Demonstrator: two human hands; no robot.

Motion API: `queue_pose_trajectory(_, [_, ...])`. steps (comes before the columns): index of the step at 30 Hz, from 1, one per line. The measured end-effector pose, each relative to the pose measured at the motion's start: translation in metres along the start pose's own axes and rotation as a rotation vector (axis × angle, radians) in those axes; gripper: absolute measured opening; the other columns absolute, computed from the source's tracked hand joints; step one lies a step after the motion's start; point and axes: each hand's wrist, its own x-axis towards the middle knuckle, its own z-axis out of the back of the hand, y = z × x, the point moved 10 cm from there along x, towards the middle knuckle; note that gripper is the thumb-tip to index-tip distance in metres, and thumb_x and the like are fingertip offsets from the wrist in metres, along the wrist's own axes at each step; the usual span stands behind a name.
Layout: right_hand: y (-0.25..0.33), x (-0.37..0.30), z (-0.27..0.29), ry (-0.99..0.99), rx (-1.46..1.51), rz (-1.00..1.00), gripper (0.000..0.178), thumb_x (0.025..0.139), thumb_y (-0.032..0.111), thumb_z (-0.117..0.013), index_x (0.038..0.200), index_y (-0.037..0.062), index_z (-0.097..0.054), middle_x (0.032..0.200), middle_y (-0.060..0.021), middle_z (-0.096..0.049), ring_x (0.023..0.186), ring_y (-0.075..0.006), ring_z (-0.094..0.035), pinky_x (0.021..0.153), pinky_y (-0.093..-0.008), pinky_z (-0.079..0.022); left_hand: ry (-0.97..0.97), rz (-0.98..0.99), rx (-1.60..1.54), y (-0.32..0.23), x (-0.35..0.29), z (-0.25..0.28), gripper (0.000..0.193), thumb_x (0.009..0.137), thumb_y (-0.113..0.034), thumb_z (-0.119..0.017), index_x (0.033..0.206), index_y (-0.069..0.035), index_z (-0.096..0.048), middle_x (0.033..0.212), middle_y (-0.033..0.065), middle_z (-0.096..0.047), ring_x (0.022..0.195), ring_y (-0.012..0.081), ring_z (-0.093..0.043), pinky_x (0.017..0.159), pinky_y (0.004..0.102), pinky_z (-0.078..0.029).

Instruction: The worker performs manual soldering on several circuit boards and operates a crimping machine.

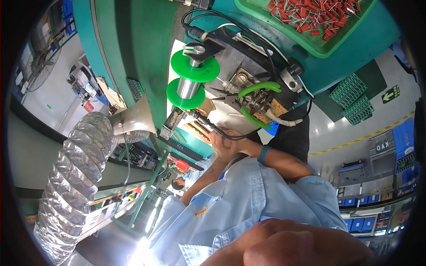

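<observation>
1. The left hand [220, 150] and right hand [236, 144] meet in front of the person's waist, overlapping; their fingers are partly hidden, so I cannot tell how wide either is or whether it grips anything.
2. A black pen-shaped handle [205, 120] slants between the green spool [195, 68] and the hands, its cord [233, 137] passing in front of the fingers; whether they touch is unclear.
3. The spool, wound with silvery wire, stands just beyond the handle.
4. Right of it, pliers [248, 99] with green grips lie open across a metal fixture [246, 80], covering part of it.
5. Beyond, a green tray [326, 48] holds many red leaded components [306, 15].
6. A foil duct [71, 177] with a metal hood [133, 119] blocks much of the left side.
7. Green circuit boards [353, 99] lie farther right.
8. A blue band [264, 154] circles the right wrist.
</observation>
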Motion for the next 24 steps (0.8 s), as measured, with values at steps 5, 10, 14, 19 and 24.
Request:
queue_pose_trajectory(5, [-0.005, 0.003, -0.001, -0.005, -0.001, -0.02, 0.032, 0.102, 0.019, -0.049, 0.13, 0.006, -0.055, 0.121, -0.0069, -0.061, 0.109, -0.0197, -0.059, 0.095, -0.0356, -0.044, 0.024, 0.005, -0.004, 0.002, 0.0, 0.0, 0.04, 0.07, -0.012, -0.074, 0.108, -0.005, -0.064, 0.108, 0.0157, -0.062, 0.098, 0.0369, -0.058, 0.089, 0.0468, -0.049])
queue_pose_trajectory(10, [-0.005, 0.003, -0.003, 0.0, 0.006, -0.041, 0.033, 0.103, 0.019, -0.049, 0.133, 0.0059, -0.054, 0.125, -0.0069, -0.061, 0.112, -0.0196, -0.059, 0.098, -0.0351, -0.043, 0.014, 0.01, 0.006, 0.002, -0.001, 0.0, 0.041, 0.07, -0.013, -0.075, 0.109, -0.005, -0.064, 0.109, 0.0154, -0.061, 0.098, 0.0367, -0.057, 0.09, 0.0471, -0.048])
queue_pose_trajectory(14, [-0.009, 0.006, -0.003, 0.012, 0.01, -0.058, 0.034, 0.103, 0.019, -0.049, 0.135, 0.0059, -0.053, 0.127, -0.0069, -0.06, 0.114, -0.0196, -0.058, 0.1, -0.0347, -0.043, 0.004, 0.037, 0.031, 0.005, -0.003, -0.001, 0.042, 0.07, -0.013, -0.075, 0.11, -0.005, -0.064, 0.112, 0.0158, -0.06, 0.099, 0.0373, -0.056, 0.092, 0.0474, -0.048])
queue_pose_trajectory(19, [-0.01, 0.012, -0.01, 0.028, 0.003, -0.063, 0.036, 0.104, 0.019, -0.048, 0.137, 0.0058, -0.052, 0.131, -0.0069, -0.059, 0.117, -0.0195, -0.058, 0.103, -0.0342, -0.042, -0.01, 0.062, 0.004, 0.007, -0.006, -0.002, 0.042, 0.07, -0.014, -0.075, 0.11, -0.005, -0.064, 0.115, 0.0167, -0.059, 0.1, 0.0383, -0.056, 0.093, 0.0481, -0.047])
queue_pose_trajectory(24, [-0.017, 0.012, -0.011, 0.036, -0.003, -0.072, 0.038, 0.105, 0.019, -0.048, 0.14, 0.0058, -0.05, 0.134, -0.0069, -0.058, 0.12, -0.0194, -0.057, 0.106, -0.0337, -0.041, -0.039, 0.02, 0.018, 0.004, -0.007, -0.001, 0.042, 0.071, -0.014, -0.076, 0.11, -0.005, -0.064, 0.116, 0.0175, -0.058, 0.102, 0.039, -0.055, 0.095, 0.0484, -0.046])
